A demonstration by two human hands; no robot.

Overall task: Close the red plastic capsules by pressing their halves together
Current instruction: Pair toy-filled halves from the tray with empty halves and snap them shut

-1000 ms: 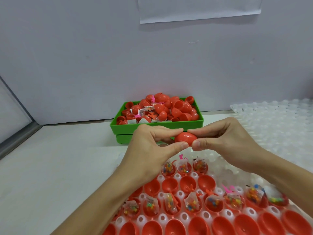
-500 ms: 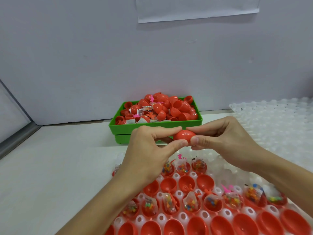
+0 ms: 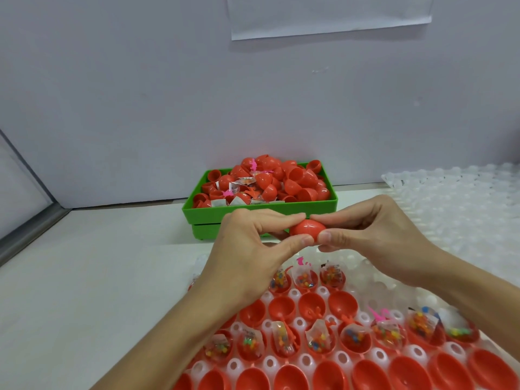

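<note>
A red plastic capsule (image 3: 306,228) is held above the table between both hands, its two halves joined along a visible seam. My left hand (image 3: 253,249) pinches its left end with thumb and forefinger. My right hand (image 3: 374,237) pinches its right end the same way. Below them a white plastic tray (image 3: 295,322) holds several open red capsule halves (image 3: 342,302), some empty and some with small bags of coloured beads (image 3: 318,340).
A green bin (image 3: 253,211) heaped with red capsule halves and packets stands behind my hands by the wall. Empty clear trays (image 3: 455,209) lie at the right. Bare white tabletop (image 3: 98,263) spreads to the left.
The hands hold the same capsule at nearly the same spot. The thumbs have drawn closer together over it, and the capsule shows a closed seam.
</note>
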